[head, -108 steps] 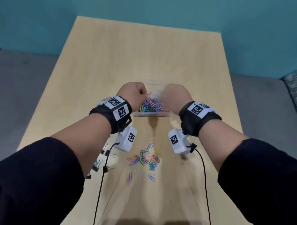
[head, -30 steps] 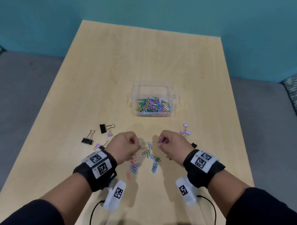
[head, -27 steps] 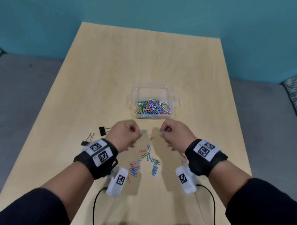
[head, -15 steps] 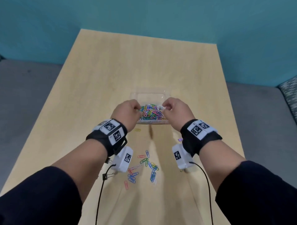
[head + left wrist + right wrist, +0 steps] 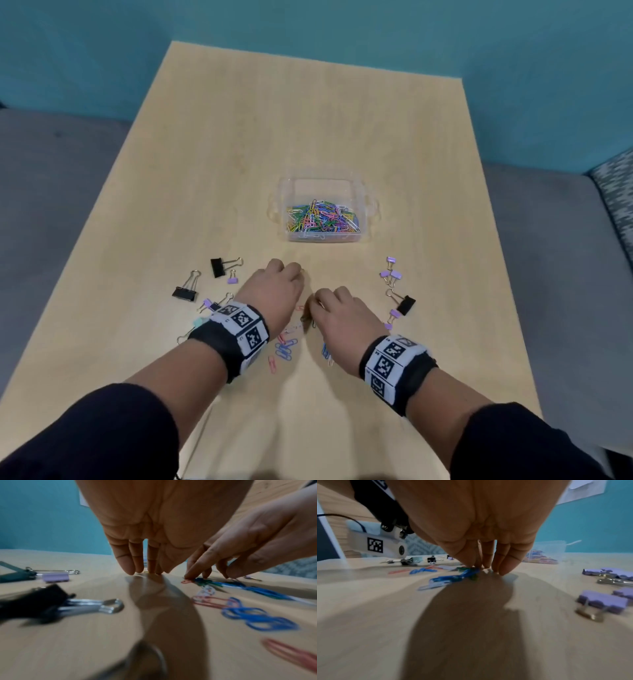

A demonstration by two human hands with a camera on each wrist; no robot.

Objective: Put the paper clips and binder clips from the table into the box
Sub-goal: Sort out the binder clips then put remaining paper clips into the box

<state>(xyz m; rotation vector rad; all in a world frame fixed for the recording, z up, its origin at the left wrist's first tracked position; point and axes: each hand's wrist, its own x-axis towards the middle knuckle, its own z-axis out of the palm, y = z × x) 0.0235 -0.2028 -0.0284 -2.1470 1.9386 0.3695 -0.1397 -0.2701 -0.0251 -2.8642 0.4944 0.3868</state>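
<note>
Teal walls back a pale wooden tabletop (image 5: pixel 239 154). Loose paper clips (image 5: pixel 284 349) lie directly under and between both hands, nearer than the clear box (image 5: pixel 371 209), which sits straight ahead. Binder clips (image 5: pixel 186 291) flank them left and right. The left hand (image 5: pixel 274 294) touches the wood with straight fingertips (image 5: pixel 127 566); the right hand (image 5: pixel 342 322) pinches at green and blue clips, palm down.

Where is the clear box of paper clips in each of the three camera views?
Head: the box sits at mid-table, just beyond both hands.
Left wrist: hidden behind the fingers, apart from perhaps a sliver that is too small to tell.
Right wrist: the box is at the far right, behind the fingers, against the teal wall.
Shared landmark: the purple binder clips, right of the right hand.
</note>
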